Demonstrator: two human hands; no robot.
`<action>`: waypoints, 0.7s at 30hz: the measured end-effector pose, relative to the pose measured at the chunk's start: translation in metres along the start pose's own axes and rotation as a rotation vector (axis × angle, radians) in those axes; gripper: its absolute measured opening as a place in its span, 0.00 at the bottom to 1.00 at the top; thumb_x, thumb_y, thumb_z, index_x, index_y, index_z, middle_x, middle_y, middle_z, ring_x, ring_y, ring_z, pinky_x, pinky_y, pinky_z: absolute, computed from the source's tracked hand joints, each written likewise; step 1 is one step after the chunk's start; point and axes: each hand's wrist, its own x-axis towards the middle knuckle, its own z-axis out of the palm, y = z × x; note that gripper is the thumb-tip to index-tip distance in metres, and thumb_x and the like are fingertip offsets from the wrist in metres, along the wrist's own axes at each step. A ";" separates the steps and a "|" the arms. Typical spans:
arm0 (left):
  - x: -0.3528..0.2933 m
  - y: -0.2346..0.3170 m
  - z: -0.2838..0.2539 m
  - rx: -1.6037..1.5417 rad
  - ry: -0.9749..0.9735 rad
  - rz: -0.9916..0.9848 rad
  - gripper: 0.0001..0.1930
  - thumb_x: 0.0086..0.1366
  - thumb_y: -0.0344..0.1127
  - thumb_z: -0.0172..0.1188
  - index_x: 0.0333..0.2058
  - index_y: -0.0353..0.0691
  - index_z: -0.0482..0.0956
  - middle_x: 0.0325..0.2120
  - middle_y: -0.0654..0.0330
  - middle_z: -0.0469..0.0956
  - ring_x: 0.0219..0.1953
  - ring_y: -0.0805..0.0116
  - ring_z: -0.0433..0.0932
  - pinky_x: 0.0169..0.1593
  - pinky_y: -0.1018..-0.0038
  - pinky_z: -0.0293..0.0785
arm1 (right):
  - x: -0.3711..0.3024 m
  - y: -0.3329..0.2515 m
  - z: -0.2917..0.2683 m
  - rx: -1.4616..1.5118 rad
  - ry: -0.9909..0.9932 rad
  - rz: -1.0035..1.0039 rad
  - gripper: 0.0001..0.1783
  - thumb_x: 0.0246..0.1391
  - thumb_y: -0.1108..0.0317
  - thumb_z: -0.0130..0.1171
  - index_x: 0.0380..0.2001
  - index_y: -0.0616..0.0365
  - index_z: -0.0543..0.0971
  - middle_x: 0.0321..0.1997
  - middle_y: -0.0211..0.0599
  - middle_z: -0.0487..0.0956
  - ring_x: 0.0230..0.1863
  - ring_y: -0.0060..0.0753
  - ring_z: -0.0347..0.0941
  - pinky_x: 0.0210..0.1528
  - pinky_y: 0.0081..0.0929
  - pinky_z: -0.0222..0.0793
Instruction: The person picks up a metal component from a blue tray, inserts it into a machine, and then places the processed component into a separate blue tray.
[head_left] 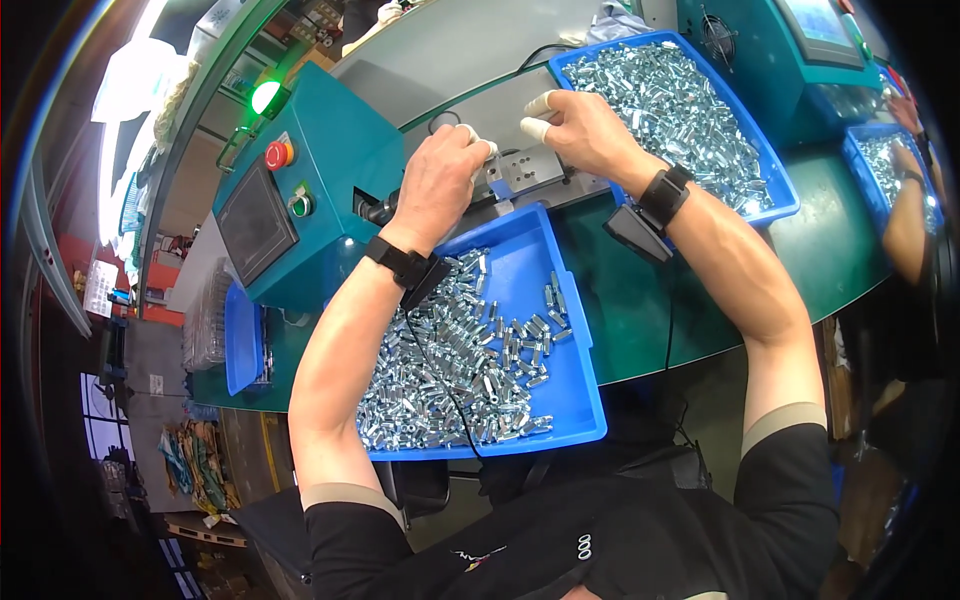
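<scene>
My left hand (pixel 432 188) is raised by a metal fixture (pixel 530 168). Its fingers are bent together in a pinch, and whatever they hold is hidden. My right hand (pixel 590 135) hovers above the fixture's right side. Its thumb and forefinger, in white finger covers, are a little apart, with nothing visible between them. Below my left hand, a blue tray (pixel 575 405) holds a heap of small silvery metal sleeves (pixel 450 370). A second blue tray (pixel 785 205), full of similar metal parts (pixel 670 110), lies to the right of my right hand.
A teal machine (pixel 345 135) with a dark screen, red stop button (pixel 279 154) and lit green lamp (pixel 265 97) stands left of the fixture. Another teal machine (pixel 745 50) is at upper right. At the right edge, a person's arm (pixel 905 225) reaches by another blue tray (pixel 862 165).
</scene>
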 end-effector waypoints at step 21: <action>-0.048 0.034 -0.040 -0.210 0.093 -0.236 0.18 0.62 0.24 0.67 0.52 0.37 0.85 0.45 0.50 0.82 0.49 0.46 0.79 0.53 0.57 0.78 | 0.003 -0.009 -0.002 0.280 -0.408 0.146 0.33 0.66 0.60 0.68 0.68 0.69 0.75 0.56 0.51 0.87 0.53 0.34 0.85 0.49 0.30 0.81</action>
